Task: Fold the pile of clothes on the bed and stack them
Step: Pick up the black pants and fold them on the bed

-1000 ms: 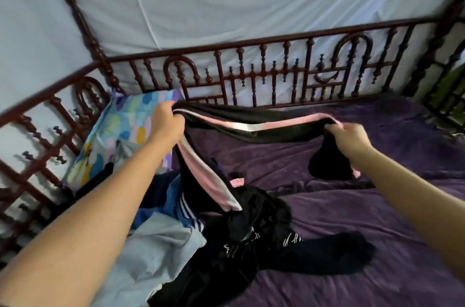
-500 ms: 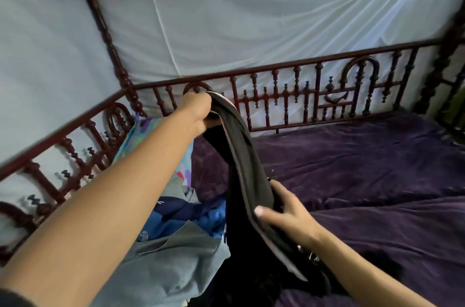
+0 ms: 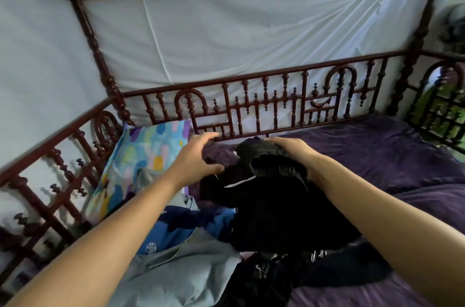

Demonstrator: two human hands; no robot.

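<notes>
Left hand (image 3: 197, 157) free, right hand (image 3: 293, 148) on the black garment (image 3: 276, 181)

Left fingers (image 3: 206, 138) are spread and hold nothing, just beside it; the right hand lies over its far top edge, grip or mere press I cannot tell; the garment sits bunched on the purple blanket (image 3: 377, 155), beyond the unfolded pile (image 3: 186, 264); folding looks barely begun; next, I judge, it needs spreading flat before any crease.
</notes>
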